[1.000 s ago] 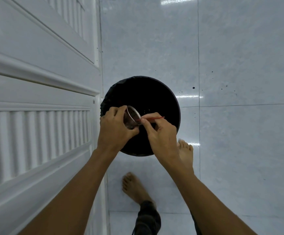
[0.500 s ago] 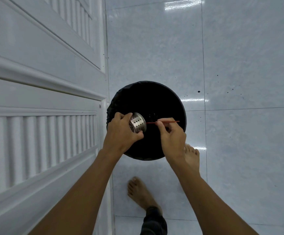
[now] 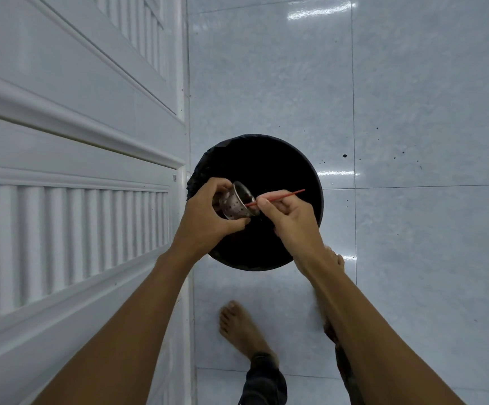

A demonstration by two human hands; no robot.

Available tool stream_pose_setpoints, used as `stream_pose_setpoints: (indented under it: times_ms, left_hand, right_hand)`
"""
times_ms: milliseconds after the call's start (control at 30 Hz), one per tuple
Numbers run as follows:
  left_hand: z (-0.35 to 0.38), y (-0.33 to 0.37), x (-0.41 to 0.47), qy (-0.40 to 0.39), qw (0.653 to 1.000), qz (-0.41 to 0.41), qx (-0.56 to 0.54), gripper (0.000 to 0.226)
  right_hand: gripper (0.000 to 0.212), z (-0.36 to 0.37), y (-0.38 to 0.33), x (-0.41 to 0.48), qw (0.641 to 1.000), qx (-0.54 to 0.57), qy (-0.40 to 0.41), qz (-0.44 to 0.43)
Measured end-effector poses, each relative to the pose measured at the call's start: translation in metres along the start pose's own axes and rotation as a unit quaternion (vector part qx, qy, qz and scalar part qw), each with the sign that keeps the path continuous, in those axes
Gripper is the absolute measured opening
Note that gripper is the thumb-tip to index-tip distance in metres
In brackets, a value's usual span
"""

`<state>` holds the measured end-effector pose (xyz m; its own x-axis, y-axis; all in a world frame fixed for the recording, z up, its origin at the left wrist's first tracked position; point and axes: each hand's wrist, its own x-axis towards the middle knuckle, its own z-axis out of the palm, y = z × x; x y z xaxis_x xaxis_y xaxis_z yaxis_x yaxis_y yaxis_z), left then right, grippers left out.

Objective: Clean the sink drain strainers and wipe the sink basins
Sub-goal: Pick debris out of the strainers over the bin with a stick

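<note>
At the far left stands a white panelled door (image 3: 70,176), its edge just beside a black-lined bin (image 3: 269,159) on the pale tiled floor (image 3: 412,97). Over the bin's nine o'clock side, the left hand (image 3: 205,220) has its fingers curled and clamped around the drain strainer (image 3: 236,204), which is tipped on its side with the open mouth facing three o'clock. The strainer looks light, rigid and probably slick when wet, so gripping the perforated wall, as here, seems the sound hold. It is a small steel cup, dull and dotted with holes. At its three o'clock, the right hand (image 3: 291,220) pinches a thin red stick (image 3: 281,196) between closed fingertips, its tip at the strainer's rim.
</note>
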<state>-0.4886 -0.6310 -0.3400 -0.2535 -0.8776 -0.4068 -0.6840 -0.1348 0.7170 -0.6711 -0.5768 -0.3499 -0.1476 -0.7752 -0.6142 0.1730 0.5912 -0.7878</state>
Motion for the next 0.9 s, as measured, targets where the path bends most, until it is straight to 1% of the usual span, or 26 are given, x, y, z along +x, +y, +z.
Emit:
stream_pose_setpoints:
  times_ms: [67, 100, 167, 233, 333, 400, 467, 567, 600, 633, 667, 700, 733, 767, 833, 867, 900]
  left_hand:
    - [-0.007, -0.001, -0.001, 0.013, 1.0, 0.007, -0.015, 0.066]
    - [-0.009, -0.001, -0.002, 0.014, 1.0, 0.012, -0.02, 0.067]
    - [-0.01, -0.001, -0.004, 0.007, 0.999, 0.019, -0.026, 0.066]
    - [-0.007, 0.003, -0.005, -0.007, 1.0, 0.021, -0.02, 0.064]
    - [-0.005, 0.007, -0.003, -0.006, 1.0, 0.008, -0.003, 0.063]
    - [-0.007, 0.008, 0.0, 0.0, 1.0, -0.001, 0.004, 0.064]
    - [-0.01, 0.006, -0.001, -0.01, 1.0, -0.003, 0.022, 0.066]
    - [-0.01, 0.0, -0.008, -0.035, 0.997, -0.021, 0.06, 0.069]
    - [-0.009, -0.002, -0.011, -0.036, 0.996, -0.034, 0.069, 0.07]
    - [-0.009, -0.005, -0.012, -0.034, 0.996, -0.047, 0.072, 0.071]
    - [-0.008, -0.006, -0.013, -0.032, 0.995, -0.055, 0.072, 0.072]
    - [-0.006, -0.008, -0.013, -0.034, 0.995, -0.057, 0.074, 0.072]
    - [-0.004, -0.008, -0.013, -0.039, 0.995, -0.055, 0.078, 0.071]
    - [-0.002, -0.007, -0.013, -0.046, 0.994, -0.052, 0.083, 0.071]
    - [0.0, -0.007, -0.014, -0.051, 0.993, -0.056, 0.086, 0.07]
    - [0.0, -0.008, -0.014, -0.047, 0.993, -0.062, 0.083, 0.07]
    - [-0.001, -0.01, -0.014, -0.042, 0.994, -0.067, 0.078, 0.069]
  right_hand:
    - [0.012, -0.008, -0.007, 0.002, 0.995, -0.082, -0.032, -0.037]
    - [0.013, -0.011, -0.009, 0.003, 0.99, -0.132, -0.027, -0.049]
    - [0.014, -0.013, -0.012, 0.003, 0.974, -0.209, 0.023, -0.081]
    - [0.015, -0.009, -0.013, 0.0, 0.963, -0.23, 0.08, -0.115]
    - [0.012, 0.001, -0.01, -0.01, 0.966, -0.193, 0.106, -0.135]
    - [0.01, 0.004, -0.003, -0.017, 0.979, -0.149, 0.095, -0.103]
    - [0.01, 0.006, 0.007, -0.021, 0.983, -0.142, 0.097, -0.059]
    - [0.011, 0.008, 0.019, -0.023, 0.976, -0.129, 0.177, -0.005]
    - [0.01, 0.009, 0.021, -0.023, 0.975, -0.114, 0.188, 0.003]
    - [0.008, 0.011, 0.023, -0.022, 0.979, -0.094, 0.179, 0.009]
    - [0.006, 0.015, 0.025, -0.022, 0.986, -0.078, 0.149, 0.014]
    - [0.005, 0.019, 0.027, -0.023, 0.989, -0.082, 0.118, 0.017]
    - [0.006, 0.022, 0.03, -0.024, 0.989, -0.104, 0.103, 0.017]
    - [0.008, 0.023, 0.032, -0.023, 0.985, -0.126, 0.112, 0.018]
    - [0.011, 0.018, 0.034, -0.019, 0.975, -0.139, 0.169, 0.033]
    - [0.011, 0.014, 0.033, -0.018, 0.975, -0.127, 0.179, 0.041]
    - [0.01, 0.01, 0.033, -0.015, 0.979, -0.108, 0.17, 0.043]
